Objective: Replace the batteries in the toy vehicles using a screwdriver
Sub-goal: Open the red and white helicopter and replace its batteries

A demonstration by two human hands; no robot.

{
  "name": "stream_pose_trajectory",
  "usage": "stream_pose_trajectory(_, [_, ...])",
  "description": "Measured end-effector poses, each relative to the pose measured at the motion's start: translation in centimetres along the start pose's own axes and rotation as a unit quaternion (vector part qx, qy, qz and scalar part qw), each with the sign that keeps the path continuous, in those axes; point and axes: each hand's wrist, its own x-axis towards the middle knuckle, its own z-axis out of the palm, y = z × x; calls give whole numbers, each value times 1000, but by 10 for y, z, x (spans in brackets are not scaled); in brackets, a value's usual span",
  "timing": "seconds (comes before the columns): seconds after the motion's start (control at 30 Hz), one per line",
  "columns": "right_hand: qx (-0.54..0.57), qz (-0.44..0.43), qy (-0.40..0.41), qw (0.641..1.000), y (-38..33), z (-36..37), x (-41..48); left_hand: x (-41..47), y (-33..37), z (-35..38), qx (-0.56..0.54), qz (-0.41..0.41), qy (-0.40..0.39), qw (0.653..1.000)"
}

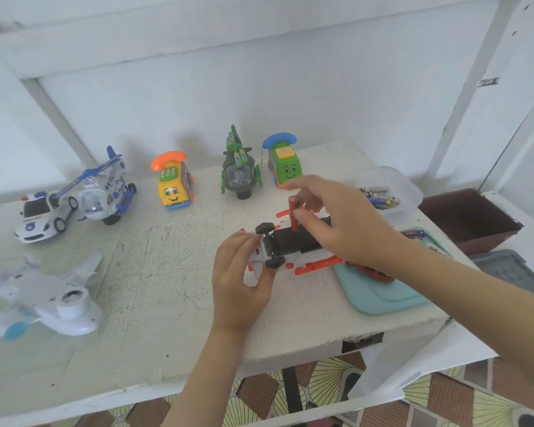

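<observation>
A white and red toy vehicle (pixel 293 245) lies upside down on the white table (pixel 154 260), its black underside and wheels facing up. My left hand (pixel 241 278) grips its front end by the wheels. My right hand (pixel 333 217) pinches a red-handled screwdriver (pixel 293 212), which stands upright with its tip down on the black underside. A clear tub of batteries (pixel 383 195) stands behind my right hand.
Along the back stand a police car (pixel 39 218), a blue-white helicopter (pixel 105 189), a yellow phone car (pixel 173 186), a green helicopter (pixel 239 171) and a green phone car (pixel 284 164). A white plane (pixel 43 297) lies at left. A teal tray (pixel 379 291) and brown bin (pixel 469 220) sit right.
</observation>
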Motion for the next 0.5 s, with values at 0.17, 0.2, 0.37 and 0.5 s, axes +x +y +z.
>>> stream_pose_trajectory(0.17, [26,65,-84,994,3,3,1,0,1,0,5,-7,0,1000])
stream_pose_trajectory(0.2, [27,70,-101,992,2,4,0,1,1,0,3,-3,2,1000])
stream_pose_trajectory(0.37, [50,68,-113,990,-2,-4,-2,1,0,1,-6,7,2,1000])
stream_pose_trajectory(0.5, [84,81,-107,987,-2,-13,-2,-1,0,0,2,4,-4,1000])
